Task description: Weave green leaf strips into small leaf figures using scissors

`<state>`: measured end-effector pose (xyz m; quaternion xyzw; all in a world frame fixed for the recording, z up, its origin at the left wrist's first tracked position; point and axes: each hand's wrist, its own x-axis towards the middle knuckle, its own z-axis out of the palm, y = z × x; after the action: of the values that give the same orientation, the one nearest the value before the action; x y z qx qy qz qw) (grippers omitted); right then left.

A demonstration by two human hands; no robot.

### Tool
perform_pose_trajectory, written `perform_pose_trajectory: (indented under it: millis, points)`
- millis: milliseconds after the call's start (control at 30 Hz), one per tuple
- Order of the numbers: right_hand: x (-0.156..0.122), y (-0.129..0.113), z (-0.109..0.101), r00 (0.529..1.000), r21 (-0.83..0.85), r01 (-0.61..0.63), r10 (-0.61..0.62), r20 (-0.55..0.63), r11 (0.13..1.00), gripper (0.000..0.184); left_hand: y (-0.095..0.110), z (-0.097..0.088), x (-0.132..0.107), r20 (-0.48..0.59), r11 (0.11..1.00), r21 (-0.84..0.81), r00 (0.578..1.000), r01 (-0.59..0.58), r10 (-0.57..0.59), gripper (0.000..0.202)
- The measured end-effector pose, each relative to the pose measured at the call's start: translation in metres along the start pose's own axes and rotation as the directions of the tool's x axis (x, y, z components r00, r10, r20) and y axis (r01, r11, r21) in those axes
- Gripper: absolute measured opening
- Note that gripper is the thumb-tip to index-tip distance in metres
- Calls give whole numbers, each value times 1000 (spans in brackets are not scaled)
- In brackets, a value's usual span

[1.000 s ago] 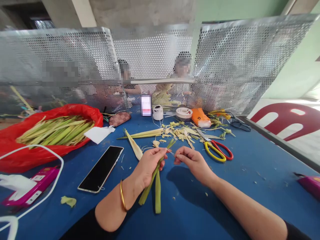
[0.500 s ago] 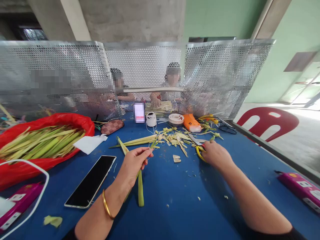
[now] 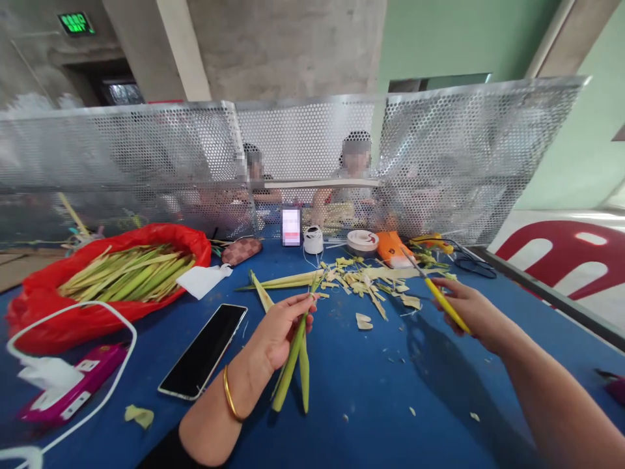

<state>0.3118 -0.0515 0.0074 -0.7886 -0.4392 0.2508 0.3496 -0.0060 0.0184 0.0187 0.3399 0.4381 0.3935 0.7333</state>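
My left hand [image 3: 288, 326] pinches a small bundle of green leaf strips [image 3: 291, 368] near its tied-looking narrow top; the strips hang down toward the table. My right hand [image 3: 469, 309] is closed around yellow-handled scissors [image 3: 446, 305], raised above the table with the blades pointing away to the upper left. Behind my left hand, more pale green leaf strips [image 3: 283, 281] lie on the blue table [image 3: 361, 397]. Between the hands and beyond them is a scatter of leaf scraps [image 3: 359, 279]. Thread from a white spool [image 3: 313, 241] runs toward the bundle.
A red plastic bag [image 3: 36, 312] of leaf strips stands at left, near a phone [image 3: 205, 352] and a purple power strip [image 3: 78, 391]. A tape roll [image 3: 362, 242] and orange packet [image 3: 390, 247] sit by the perforated metal screen [image 3: 303, 130]. People sit behind it.
My right hand has lifted the scissors off the table and moved right. The bundle in my left hand now hangs nearer upright. The camera view has shifted left.
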Motion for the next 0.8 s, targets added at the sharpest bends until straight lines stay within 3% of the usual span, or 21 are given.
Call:
perform_pose_trajectory:
  millis: [67, 167, 300, 433, 500, 600, 700, 800]
  points:
    - [-9, -8, 6, 985, 405, -64, -7, 171, 912, 25, -1, 0, 1, -20, 999, -30, 1000, -10, 9, 15]
    - [-16, -19, 24, 971, 665, -147, -23, 240, 732, 23, -2, 0, 1, -31, 998, -62, 1000, -3, 1, 13]
    - [-20, -28, 40, 974, 837, -179, -25, 224, 517, 21, -1, 2, 0, -1, 997, -79, 1000, 20, -20, 11]
    - [-38, -38, 46, 961, 865, -210, -66, 268, 456, 26, -1, 3, 0, 31, 997, -74, 999, 15, -12, 13]
    - [-53, -44, 51, 907, 844, -266, -177, 383, 466, 37, -3, 3, 1, 27, 997, -73, 1000, 9, -7, 13]
    - [-74, -52, 60, 735, 789, -344, -377, 564, 509, 49, -6, 1, 4, 18, 998, -64, 999, -28, 29, 12]
    - [-86, -54, 68, 590, 741, -434, -460, 664, 512, 55, -10, -2, 7, 27, 994, -22, 993, -110, 111, 15]
    - [-90, -56, 72, 542, 693, -513, -434, 719, 507, 57, -12, -2, 7, 8, 985, 27, 985, -173, 173, 20]
